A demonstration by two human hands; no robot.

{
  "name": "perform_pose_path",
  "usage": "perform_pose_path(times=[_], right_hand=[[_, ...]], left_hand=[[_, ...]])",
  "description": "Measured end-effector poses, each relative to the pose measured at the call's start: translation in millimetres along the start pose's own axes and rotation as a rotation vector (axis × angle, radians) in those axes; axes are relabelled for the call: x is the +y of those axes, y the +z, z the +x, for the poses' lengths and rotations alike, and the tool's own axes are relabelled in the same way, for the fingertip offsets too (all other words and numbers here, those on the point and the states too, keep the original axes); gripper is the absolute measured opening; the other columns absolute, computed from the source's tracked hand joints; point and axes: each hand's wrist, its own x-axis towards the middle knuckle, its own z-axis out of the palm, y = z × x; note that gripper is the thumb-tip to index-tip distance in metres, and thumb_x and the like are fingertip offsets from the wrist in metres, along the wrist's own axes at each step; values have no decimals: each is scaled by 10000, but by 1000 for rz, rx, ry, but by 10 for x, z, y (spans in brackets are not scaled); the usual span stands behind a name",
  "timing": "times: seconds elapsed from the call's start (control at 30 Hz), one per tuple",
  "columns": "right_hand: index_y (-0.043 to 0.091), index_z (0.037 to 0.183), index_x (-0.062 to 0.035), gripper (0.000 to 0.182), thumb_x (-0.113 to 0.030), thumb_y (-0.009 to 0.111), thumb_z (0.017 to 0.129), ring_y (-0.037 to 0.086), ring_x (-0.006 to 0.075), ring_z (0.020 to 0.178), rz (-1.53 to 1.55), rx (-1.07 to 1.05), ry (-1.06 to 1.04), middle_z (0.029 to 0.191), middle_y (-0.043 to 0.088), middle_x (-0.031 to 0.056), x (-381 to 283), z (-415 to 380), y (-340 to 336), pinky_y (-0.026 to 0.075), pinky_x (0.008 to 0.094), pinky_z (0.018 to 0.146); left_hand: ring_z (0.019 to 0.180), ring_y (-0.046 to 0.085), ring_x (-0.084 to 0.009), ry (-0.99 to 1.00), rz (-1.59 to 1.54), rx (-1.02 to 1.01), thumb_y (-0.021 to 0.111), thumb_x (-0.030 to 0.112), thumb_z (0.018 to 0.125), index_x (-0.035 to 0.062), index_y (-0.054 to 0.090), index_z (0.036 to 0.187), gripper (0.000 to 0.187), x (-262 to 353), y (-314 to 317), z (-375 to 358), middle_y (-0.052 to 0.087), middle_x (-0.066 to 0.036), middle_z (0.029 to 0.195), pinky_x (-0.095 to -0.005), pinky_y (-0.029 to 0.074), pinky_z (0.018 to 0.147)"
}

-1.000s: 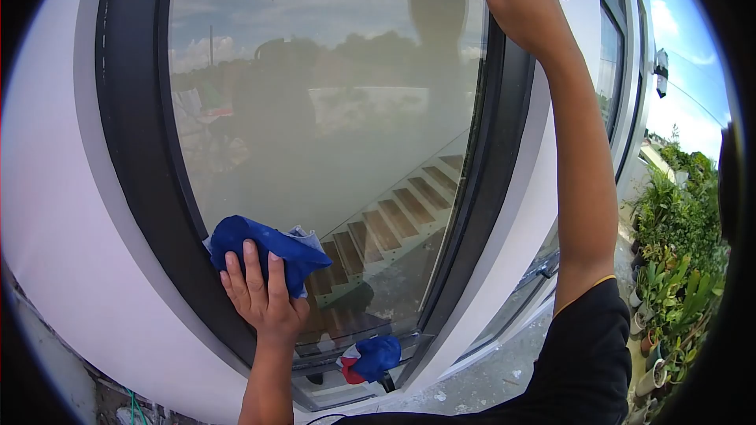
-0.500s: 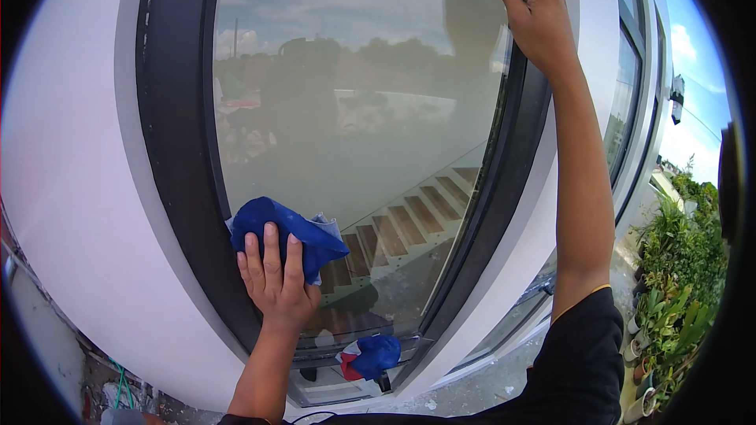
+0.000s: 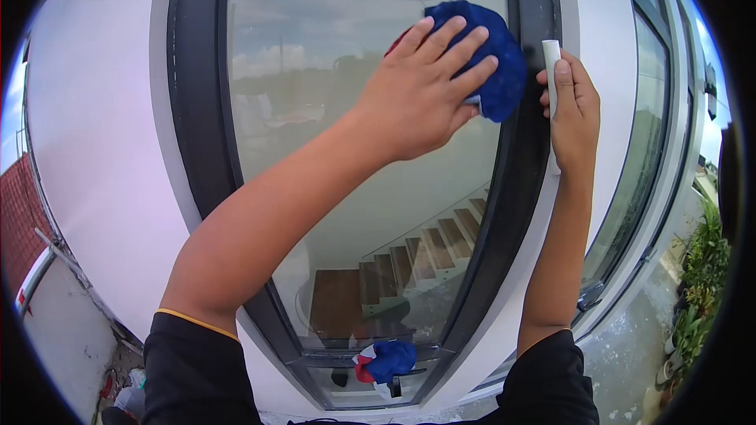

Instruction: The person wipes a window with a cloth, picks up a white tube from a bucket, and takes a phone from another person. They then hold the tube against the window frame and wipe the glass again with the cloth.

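My left hand [image 3: 429, 83] is raised across the window, fingers spread over a blue cloth [image 3: 504, 63] with a bit of red and white showing. It presses the cloth flat to the upper right of the glass pane [image 3: 331, 149], beside the dark frame [image 3: 529, 0]. My right hand [image 3: 576, 106] is wrapped round a white stick, perhaps a tube [image 3: 550, 55], held upright by the right side of the frame. The lower end of the stick shows below the hand.
A second blue, red and white cloth [image 3: 391, 360] hangs over the lower frame bar. Behind the glass are stairs [image 3: 417, 256]. Another window [image 3: 630, 165] and potted plants [image 3: 701, 275] stand to the right. At the lower left is a low wall [image 3: 67, 330].
My left hand has carried the blue cloth from the lower left of the pane to the upper right. My right hand has come down along the frame with the white stick, now upright.
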Motion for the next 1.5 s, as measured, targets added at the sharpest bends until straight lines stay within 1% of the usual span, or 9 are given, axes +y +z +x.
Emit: perform_pose_path(times=[0.07, 0.23, 0.33, 0.43, 0.5, 0.83, 1.1, 1.27, 1.5], right_hand=[[647, 1322, -36, 417, -350, 480, 1104, 541, 73, 728, 69, -92, 50, 906, 662, 21, -32, -22, -96, 463, 235, 652], [647, 1285, -39, 393, -339, 468, 1105, 525, 70, 744, -37, -243, 61, 894, 637, 9, -143, -3, -128, 456, 235, 670], [639, 1272, -33, 378, -330, 482, 1099, 524, 84, 750, -18, -248, 105, 894, 628, 11, -185, 42, -118, 460, 245, 701], [637, 1285, -37, 380, -330, 485, 1097, 535, 89, 755, 3, -233, 68, 903, 640, 14, -136, 115, -139, 467, 254, 698], [638, 1289, -39, 382, -331, 485, 1095, 540, 90, 758, 4, -206, 63, 907, 647, 15, -160, 181, -127, 470, 255, 699], [657, 1284, -168, 285, -314, 524, 1079, 627, 223, 843, -382, -139, -639, 966, 686, 67, -410, 829, 93, 480, 368, 803], [692, 1256, -264, 246, -294, 532, 1072, 637, 259, 959, -635, -97, -1074, 989, 668, 24, -717, 1048, 673, 402, 445, 937], [685, 1299, -158, 318, -297, 529, 1060, 572, 291, 1208, -705, -227, -799, 1213, 670, 123, -1174, 1161, 818, 265, 500, 1161], [692, 1294, -199, 309, -299, 523, 1055, 516, 296, 1270, -767, -263, -840, 1244, 644, 94, -1158, 1215, 931, 235, 520, 1162]], left_hand=[[1567, 212, -364, 491, -290, -209, 382, 465, 1063, 13, 352, 1574, 683, 869, -29, -710, 285, -226, 1663, -501, 139, 1282], [1495, 383, -227, 288, -32, -109, 504, 498, 1038, 301, 503, 1498, 500, -39, -194, -42, 438, 1, 1611, -431, 285, 1251], [1462, 419, -270, -429, -73, -334, 455, 433, 1052, 227, 525, 1486, 486, -985, -432, 848, 465, -48, 1585, -442, 303, 1220], [1569, 201, -371, -316, 119, -53, 362, 472, 1072, 24, 337, 1585, 682, -624, -99, 967, 286, -227, 1663, -502, 139, 1279], [1443, 437, -271, -76, 19, 171, 497, 391, 1038, 159, 551, 1453, 479, -98, 169, 708, 492, -62, 1558, -462, 298, 1218], [1357, 509, -270, 197, -521, -160, 628, 113, 851, 112, 649, 1222, 371, 1135, -338, -881, 572, -86, 1418, -482, 339, 1194], [1322, 531, -373, -475, -186, -27, 610, 107, 831, 88, 661, 1249, 421, 1189, -901, -2615, 602, -161, 1390, -545, 323, 1169], [1362, 497, -433, -540, -108, -4, 568, 133, 896, 67, 636, 1279, 395, 1232, -925, -3013, 576, -223, 1417, -567, 303, 1176], [1362, 502, -433, -524, -85, -21, 532, 201, 959, 73, 628, 1291, 369, 1230, -918, -3055, 569, -224, 1433, -564, 305, 1176]])
